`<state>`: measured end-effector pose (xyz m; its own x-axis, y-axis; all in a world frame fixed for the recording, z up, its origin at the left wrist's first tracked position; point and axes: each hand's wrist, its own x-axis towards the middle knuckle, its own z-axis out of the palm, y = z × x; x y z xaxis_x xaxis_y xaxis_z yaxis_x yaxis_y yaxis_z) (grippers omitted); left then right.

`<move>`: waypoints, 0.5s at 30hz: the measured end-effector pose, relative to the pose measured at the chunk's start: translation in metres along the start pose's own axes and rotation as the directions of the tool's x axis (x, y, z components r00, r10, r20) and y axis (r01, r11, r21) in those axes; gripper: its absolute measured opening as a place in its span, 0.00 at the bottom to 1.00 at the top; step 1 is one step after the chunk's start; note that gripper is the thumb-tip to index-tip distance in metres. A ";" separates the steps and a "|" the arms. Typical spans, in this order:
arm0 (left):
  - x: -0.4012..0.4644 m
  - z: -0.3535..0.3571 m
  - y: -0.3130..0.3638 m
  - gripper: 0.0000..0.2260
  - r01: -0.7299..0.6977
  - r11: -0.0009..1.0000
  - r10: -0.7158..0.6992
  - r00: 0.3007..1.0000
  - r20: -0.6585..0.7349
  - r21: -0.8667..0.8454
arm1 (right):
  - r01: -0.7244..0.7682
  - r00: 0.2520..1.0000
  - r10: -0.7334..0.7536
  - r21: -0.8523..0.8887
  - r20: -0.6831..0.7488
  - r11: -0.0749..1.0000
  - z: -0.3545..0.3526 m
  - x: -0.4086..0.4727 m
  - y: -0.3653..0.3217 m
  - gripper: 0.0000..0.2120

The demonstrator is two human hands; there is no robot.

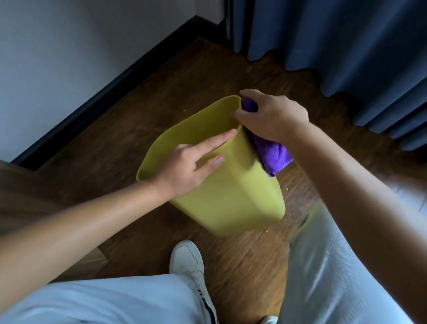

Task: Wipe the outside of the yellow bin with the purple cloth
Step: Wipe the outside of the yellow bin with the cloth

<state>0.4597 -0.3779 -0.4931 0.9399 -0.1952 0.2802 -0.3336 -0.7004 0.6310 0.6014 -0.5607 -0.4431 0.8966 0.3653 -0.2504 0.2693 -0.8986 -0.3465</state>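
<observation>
The yellow bin (233, 194) is tipped over the wooden floor, its open mouth facing away to the upper left and its base toward me. My left hand (195, 161) rests on the bin's upper side near the rim, index finger and thumb laid straight on the plastic. My right hand (273, 115) grips the purple cloth (274, 153) at the bin's right wall close to the rim. Part of the cloth hangs down below the hand against the outside of the bin.
A white wall with a dark skirting board (108, 91) runs along the left. Blue curtains (359, 45) hang at the back right. My legs in pale trousers and white shoes (190, 266) stand just in front of the bin. Crumbs lie on the floor (265, 230).
</observation>
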 end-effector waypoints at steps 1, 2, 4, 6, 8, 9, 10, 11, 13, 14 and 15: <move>0.002 0.000 0.001 0.22 0.016 0.999 -0.016 1.000 0.000 -0.029 | -0.010 1.000 0.010 -0.017 0.024 1.000 -0.004 0.002 -0.002 0.29; 0.002 0.000 0.002 0.21 0.024 0.998 -0.024 1.000 0.002 -0.058 | -0.018 0.999 0.019 -0.029 0.032 0.999 -0.006 0.003 -0.003 0.28; 0.004 -0.003 0.006 0.19 0.062 0.991 -0.062 0.998 0.010 -0.120 | -0.025 1.000 0.025 -0.031 0.006 0.999 -0.007 0.002 -0.005 0.27; 0.007 -0.011 0.005 0.17 0.200 0.961 -0.204 0.979 -0.003 -0.190 | -0.024 0.999 0.024 -0.005 -0.035 1.000 -0.004 -0.001 -0.008 0.25; 0.011 -0.025 -0.009 0.16 0.338 0.929 -0.350 0.935 -0.062 -0.153 | -0.025 0.998 0.026 0.006 -0.065 1.000 0.000 -0.003 -0.010 0.24; 0.011 -0.033 -0.024 0.16 0.408 0.912 -0.411 0.906 -0.098 -0.053 | -0.030 0.997 0.031 0.008 -0.076 1.000 0.001 -0.003 -0.011 0.24; 0.009 -0.041 -0.043 0.15 0.487 0.871 -0.477 0.871 -0.120 0.071 | -0.037 0.996 0.038 0.011 -0.083 0.999 0.001 -0.003 -0.011 0.24; 0.005 -0.049 -0.060 0.16 0.578 0.795 -0.563 0.816 -0.129 0.184 | -0.041 0.995 0.042 0.016 -0.086 0.999 0.001 -0.004 -0.012 0.23; -0.012 -0.056 -0.089 0.21 0.759 0.591 -0.765 0.635 -0.110 0.273 | -0.042 0.995 0.044 0.027 -0.087 0.999 0.002 -0.005 -0.013 0.23; -0.021 -0.056 -0.096 0.23 0.824 0.511 -0.840 0.540 -0.063 0.246 | -0.043 0.995 0.046 0.031 -0.088 0.999 0.002 -0.006 -0.013 0.24; -0.028 -0.054 -0.099 0.24 0.868 0.463 -0.882 0.471 0.002 0.180 | -0.044 0.995 0.046 0.031 -0.090 0.999 0.003 -0.007 -0.013 0.24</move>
<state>0.4627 -0.2660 -0.5247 0.7369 0.5244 -0.4265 0.6740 -0.6177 0.4052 0.5908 -0.5509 -0.4396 0.9361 0.2999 -0.1840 0.2187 -0.9056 -0.3635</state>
